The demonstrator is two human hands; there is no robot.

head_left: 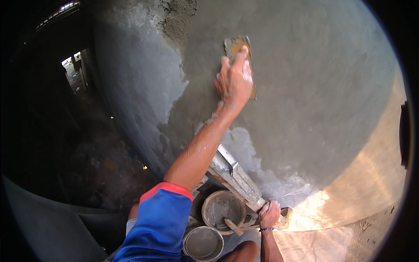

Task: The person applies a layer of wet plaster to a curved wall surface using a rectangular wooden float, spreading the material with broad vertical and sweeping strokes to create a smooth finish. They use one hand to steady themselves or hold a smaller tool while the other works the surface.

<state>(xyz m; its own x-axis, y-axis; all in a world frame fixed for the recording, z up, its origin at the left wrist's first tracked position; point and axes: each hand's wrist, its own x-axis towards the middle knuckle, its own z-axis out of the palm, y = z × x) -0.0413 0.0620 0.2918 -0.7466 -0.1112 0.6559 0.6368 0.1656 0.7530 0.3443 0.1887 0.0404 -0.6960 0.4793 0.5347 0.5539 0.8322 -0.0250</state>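
1. Grey plaster is what I'm on, and the float is up at the top middle, against the wet-looking stretch, just right of a paler patch.
2. Left hand is gripping the float, one finger stretched along its back. Handle's under my palm, so you can't see it. I'd say that finger helps press evenly.
3. Right hand is closed at the low end of a plank, beside a metal bar. Good for balance, imo, since my left arm is reaching far.
4. Can't tell the float's tilt from here, but I'd lift the leading edge a hair so it doesn't dig in.
5. Long overlapping sweeps, lighter near the pale edge. That rough patch up top probably wants more filling first.
6. Tub and bucket sit below, easy to reach, I reckon.
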